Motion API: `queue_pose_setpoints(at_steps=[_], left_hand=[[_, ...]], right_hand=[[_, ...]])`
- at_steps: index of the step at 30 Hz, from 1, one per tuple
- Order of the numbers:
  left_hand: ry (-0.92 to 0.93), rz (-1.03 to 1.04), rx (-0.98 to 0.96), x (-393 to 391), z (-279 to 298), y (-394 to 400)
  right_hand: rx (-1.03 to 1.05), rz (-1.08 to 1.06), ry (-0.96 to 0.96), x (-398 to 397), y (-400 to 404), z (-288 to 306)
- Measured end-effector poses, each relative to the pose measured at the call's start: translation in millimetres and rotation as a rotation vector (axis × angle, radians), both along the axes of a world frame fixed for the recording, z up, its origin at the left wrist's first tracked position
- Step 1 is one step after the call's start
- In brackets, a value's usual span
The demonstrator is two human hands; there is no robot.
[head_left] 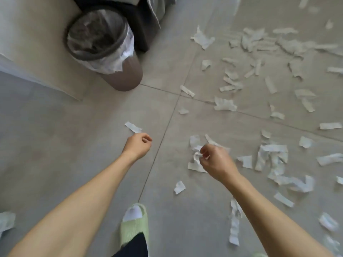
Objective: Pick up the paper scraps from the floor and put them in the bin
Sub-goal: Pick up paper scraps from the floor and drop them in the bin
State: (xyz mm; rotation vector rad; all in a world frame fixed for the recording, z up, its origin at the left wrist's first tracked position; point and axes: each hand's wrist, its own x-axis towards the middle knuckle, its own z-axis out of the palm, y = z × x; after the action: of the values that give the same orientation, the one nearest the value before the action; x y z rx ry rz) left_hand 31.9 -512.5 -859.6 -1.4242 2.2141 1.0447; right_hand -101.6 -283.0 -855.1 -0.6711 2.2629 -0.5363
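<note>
Many white paper scraps (pixel 270 160) lie scattered over the grey tiled floor, mostly on the right. A brown bin (pixel 122 76) lined with a clear plastic bag stands at the upper left, leaning as seen from above. My left hand (pixel 138 145) is curled with fingers closed, just below a single paper strip (pixel 133 127), and nothing shows inside it. My right hand (pixel 216 162) hovers over a small pile and pinches a crumpled paper scrap (pixel 197 156) between its fingertips.
A pale cabinet or counter (pixel 37 43) rises at the left behind the bin, with a dark furniture base (pixel 144 25) beside it. My foot in a green slipper (pixel 134 227) stands at the bottom centre. A scrap (pixel 6 220) lies at the lower left edge.
</note>
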Motion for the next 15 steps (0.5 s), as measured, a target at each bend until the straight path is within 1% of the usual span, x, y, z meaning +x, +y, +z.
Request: queue_pose_setpoints(at_steps=[2, 4, 6, 7, 9, 11, 15], left_hand=[[-0.025, -0.035, -0.072, -6.2, -55.4, -13.1], [-0.049, -0.097, -0.185, -10.1, -96.9, -20.8], [-0.072, -0.132, -0.320, -14.7, -126.7, -26.9], [-0.080, -0.118, -0.378, -18.0, -137.5, -30.2], [-0.070, -0.040, -0.391, -24.6, -151.2, -35.6], [-0.012, -0.007, -0.368, -26.5, -160.8, -38.6], [0.232, -0.168, -0.435, -11.2, -156.7, -24.2]], right_hand=[[0.012, 0.063, 0.044, -8.0, -11.1, -46.3], [0.007, 0.127, 0.105, -15.0, -23.2, -82.1], [-0.014, 0.173, 0.161, -20.3, -36.4, -110.1], [-0.035, 0.191, 0.180, -22.6, -42.1, -120.3], [-0.068, 0.217, 0.208, -27.3, -49.6, -131.7], [-0.089, 0.226, 0.232, -30.6, -52.6, -136.0], [-0.058, 0.250, 0.233, -25.8, -46.4, -132.0]])
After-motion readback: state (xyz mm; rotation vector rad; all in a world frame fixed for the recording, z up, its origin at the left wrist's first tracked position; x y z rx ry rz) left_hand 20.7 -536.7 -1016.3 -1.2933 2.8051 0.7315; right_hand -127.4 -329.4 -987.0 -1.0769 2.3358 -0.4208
